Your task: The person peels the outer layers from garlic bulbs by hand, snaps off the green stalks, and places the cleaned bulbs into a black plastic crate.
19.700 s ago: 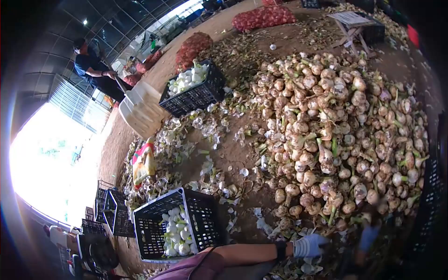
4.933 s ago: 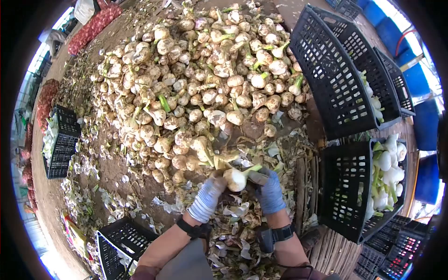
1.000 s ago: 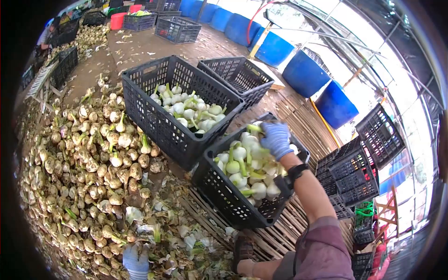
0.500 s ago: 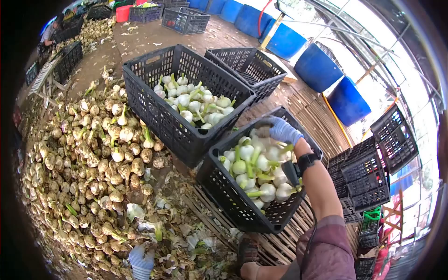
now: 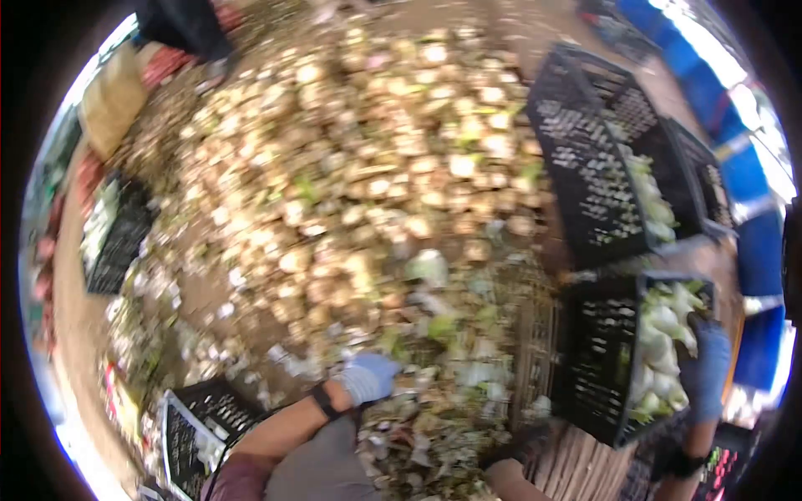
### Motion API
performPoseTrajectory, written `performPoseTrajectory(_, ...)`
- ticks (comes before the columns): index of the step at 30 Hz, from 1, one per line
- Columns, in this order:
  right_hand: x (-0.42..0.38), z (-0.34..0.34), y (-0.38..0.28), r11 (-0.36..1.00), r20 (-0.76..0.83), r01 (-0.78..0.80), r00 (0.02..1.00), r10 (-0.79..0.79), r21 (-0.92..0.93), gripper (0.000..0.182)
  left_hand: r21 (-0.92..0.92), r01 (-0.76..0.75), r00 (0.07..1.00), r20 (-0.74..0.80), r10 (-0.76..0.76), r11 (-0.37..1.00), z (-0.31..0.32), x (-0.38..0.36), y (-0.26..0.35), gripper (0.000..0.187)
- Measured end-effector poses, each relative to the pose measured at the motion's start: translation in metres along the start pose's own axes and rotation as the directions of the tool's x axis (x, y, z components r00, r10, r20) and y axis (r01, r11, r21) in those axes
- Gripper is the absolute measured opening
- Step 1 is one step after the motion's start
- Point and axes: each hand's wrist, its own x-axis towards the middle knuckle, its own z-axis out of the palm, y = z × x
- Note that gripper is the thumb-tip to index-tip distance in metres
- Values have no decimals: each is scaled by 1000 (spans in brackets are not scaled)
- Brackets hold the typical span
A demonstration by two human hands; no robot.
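Note:
My left hand point(image 5: 368, 377), in a pale blue-grey glove, hangs over the peelings point(image 5: 418, 417) just below the pile. Motion smears its fingers, so I cannot tell what they hold. At the right, my right hand point(image 5: 710, 367), gloved alike, is at the outer side of the near black crate point(image 5: 593, 351). Its fingers blur against the crate's dark interior, beside the trimmed white garlic bulbs point(image 5: 660, 351) in it. A wide heap of soil-stained, untrimmed garlic bulbs point(image 5: 376, 175) covers the ground in front of me.
Another black crate point(image 5: 576, 167) with white bulbs stands beyond the near one. Blue tubs point(image 5: 756, 250) line the right side. More black crates stand to the left, one dark crate point(image 5: 125, 238) and one near my knee point(image 5: 209, 409). A person's dark legs point(image 5: 180, 29) show at the upper left.
My view has swung left and blurred, so the crates now sit at the right edge. My left hand shows further in, with its forearm; my right hand remains at the near crate.

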Motion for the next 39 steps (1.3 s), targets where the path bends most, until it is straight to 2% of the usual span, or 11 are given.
performPoseTrajectory(2,27,-9,-34,949,-109,85,992,-54,302,33,-120,112,994,-6,-113,986,6,-18,-18,36)
performPoseTrajectory(4,47,10,-108,820,41,168,973,-226,547,26,-113,-14,919,-393,-32,993,41,-20,-42,37)
performPoseTrajectory(6,64,65,-166,790,196,266,879,-434,553,24,-288,233,928,-220,-301,929,3,-35,-54,29)
performPoseTrajectory(10,49,193,-257,541,102,273,819,-564,795,27,1,388,614,-746,-258,922,-1,-48,-106,39)
performPoseTrajectory(17,16,281,-370,459,322,-124,866,-384,880,51,-290,414,714,-485,-505,863,-13,-3,-144,50)
performPoseTrajectory(22,36,331,-415,426,135,-37,970,-204,904,58,-586,184,569,-591,-571,789,1,-14,-160,48)
performPoseTrajectory(28,60,303,-430,769,534,-201,820,-206,606,44,-710,-12,521,-605,-602,704,13,-21,-161,50)
performPoseTrajectory(30,56,314,-422,728,359,-89,906,-224,679,37,-780,13,564,-511,-649,625,14,-26,-167,53)
performPoseTrajectory(32,54,316,-405,250,367,-300,885,-286,920,27,-876,-162,601,-452,-659,454,16,-30,-169,63)
performPoseTrajectory(33,61,270,-394,93,628,-639,700,-339,763,18,-916,-196,705,-379,-599,349,1,-39,-159,73)
performPoseTrajectory(39,44,219,-342,-351,541,-656,752,-376,668,33,-904,-349,811,-424,-403,248,-34,-41,-94,79)
